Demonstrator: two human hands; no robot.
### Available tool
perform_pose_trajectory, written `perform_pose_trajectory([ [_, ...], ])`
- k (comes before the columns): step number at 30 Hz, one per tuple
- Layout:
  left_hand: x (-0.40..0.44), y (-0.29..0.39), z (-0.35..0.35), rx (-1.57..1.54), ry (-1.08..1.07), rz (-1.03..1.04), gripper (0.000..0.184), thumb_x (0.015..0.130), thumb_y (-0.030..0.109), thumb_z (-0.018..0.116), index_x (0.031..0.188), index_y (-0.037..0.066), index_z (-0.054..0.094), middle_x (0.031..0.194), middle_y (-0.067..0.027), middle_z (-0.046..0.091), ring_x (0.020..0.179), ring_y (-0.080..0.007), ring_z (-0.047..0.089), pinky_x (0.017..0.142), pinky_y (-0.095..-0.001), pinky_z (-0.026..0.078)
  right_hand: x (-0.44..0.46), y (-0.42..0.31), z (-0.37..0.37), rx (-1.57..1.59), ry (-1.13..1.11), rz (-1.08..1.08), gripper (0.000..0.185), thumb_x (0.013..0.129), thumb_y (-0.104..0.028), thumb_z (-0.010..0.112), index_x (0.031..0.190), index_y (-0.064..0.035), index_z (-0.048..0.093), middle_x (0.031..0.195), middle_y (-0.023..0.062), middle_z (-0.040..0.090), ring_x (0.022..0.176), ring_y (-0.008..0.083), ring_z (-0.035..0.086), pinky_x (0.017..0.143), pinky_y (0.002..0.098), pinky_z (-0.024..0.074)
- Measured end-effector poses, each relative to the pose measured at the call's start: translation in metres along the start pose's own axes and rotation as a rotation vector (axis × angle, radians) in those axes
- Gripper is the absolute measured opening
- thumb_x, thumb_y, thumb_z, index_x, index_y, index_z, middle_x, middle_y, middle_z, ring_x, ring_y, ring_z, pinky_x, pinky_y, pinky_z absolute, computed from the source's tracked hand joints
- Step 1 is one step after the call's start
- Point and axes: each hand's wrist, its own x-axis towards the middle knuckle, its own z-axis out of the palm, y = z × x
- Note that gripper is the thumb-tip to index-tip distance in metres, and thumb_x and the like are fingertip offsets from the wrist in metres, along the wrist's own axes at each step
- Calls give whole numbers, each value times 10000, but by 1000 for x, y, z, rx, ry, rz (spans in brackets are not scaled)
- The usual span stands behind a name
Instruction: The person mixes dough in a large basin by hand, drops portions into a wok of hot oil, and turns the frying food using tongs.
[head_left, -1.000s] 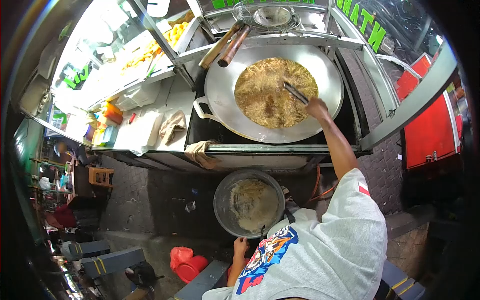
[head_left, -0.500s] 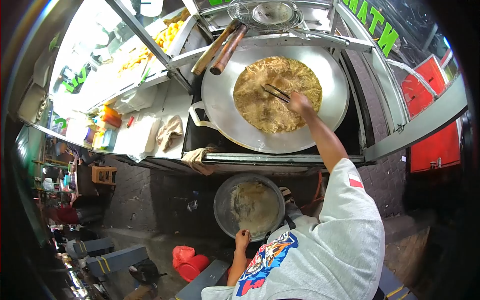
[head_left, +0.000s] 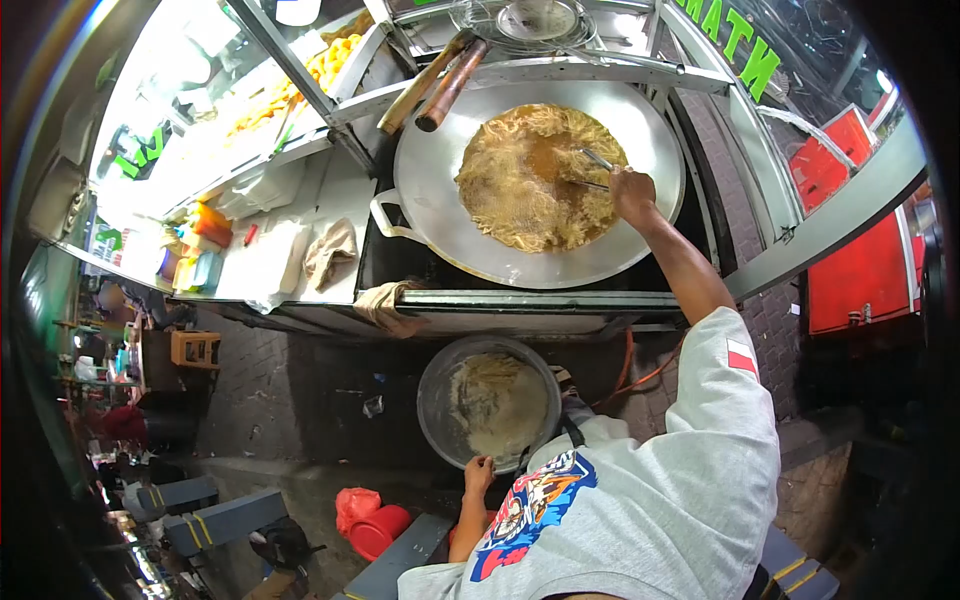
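Note:
A wide metal wok (head_left: 430, 160) holds bubbling oil with pale shreds (head_left: 530, 215) frying in it. Metal tongs (head_left: 597, 160) reach into the oil from my right hand (head_left: 633, 193), which is wrapped round them; their two arms are apart. Below the counter, my left hand (head_left: 480, 470) is closed at the near rim of a grey basin (head_left: 430, 400) with pale floury stuff (head_left: 500, 405) inside. Whether its fingers hold anything is too small to tell.
Two wooden handles (head_left: 452, 85) jut over the wok's upper left rim. Cloths (head_left: 330, 255), bottles (head_left: 210, 225) and plastic bags stand on the left counter. A metal frame (head_left: 840, 220) crosses at right. Red containers (head_left: 378, 530) and benches lie below.
The tongs have opened wider and moved right with my right hand over the oil. The shreds have shifted, baring darker oil in the middle. My left hand remains by the basin.

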Motion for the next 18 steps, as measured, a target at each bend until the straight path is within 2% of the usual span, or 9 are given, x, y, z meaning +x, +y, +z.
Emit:
perform_pose_trajectory([
  [3,1,5,1,37,25,74,229,893,187,603,1027,2,604,794,-88,646,603,-151,601,507,-291,494,5,-9,20,33,93,22,153,824,-191,551,823,-119,686,850,103,683,802,234,671,631,368,535],
  [6,-2,8,-2,57,36,130,234,895,192,600,1023,-3,606,824,-93,655,621,-153,609,521,-293,500,7,-9,7,143,-84,-18,159,789,-130,523,842,-46,647,825,173,666,794,284,669,679,399,522],
  [9,-6,11,-6,54,26,114,227,895,190,602,1010,-4,614,812,-88,652,618,-146,602,522,-287,498,10,8,22,289,112,-46,124,740,-104,540,751,-46,649,725,169,658,725,270,671,635,405,513],
  [10,1,1,-6,40,29,110,224,895,189,602,1006,-5,616,794,-85,649,612,-144,599,519,-284,495,14,9,1,321,-79,74,137,740,-163,592,716,-40,648,588,124,613,553,232,622,524,386,474],
  [13,0,-6,-8,1,13,62,219,894,182,603,1004,-7,617,753,-76,636,602,-136,591,511,-277,486,44,37,14,697,-493,213,218,753,-229,646,779,-14,660,548,73,559,456,191,531,461,362,433],
  [14,-4,-4,-8,-7,0,40,218,894,179,604,1005,-7,617,741,-73,631,600,-133,589,508,-274,483,50,45,17,640,-511,256,347,656,-259,652,912,-26,683,645,105,616,525,208,560,515,390,445],
  [17,-6,-1,-11,54,-22,30,209,895,176,601,991,-9,618,730,-65,620,590,-127,584,489,-272,478,36,60,1,800,-417,385,345,665,-258,655,923,-32,693,667,108,637,536,209,580,531,384,473],
  [18,-6,-1,-11,67,-19,63,211,897,175,599,998,-10,614,737,-66,621,588,-129,584,482,-273,476,31,65,-17,739,-403,307,373,683,-253,652,989,-42,684,746,133,674,612,242,633,601,389,509],
])
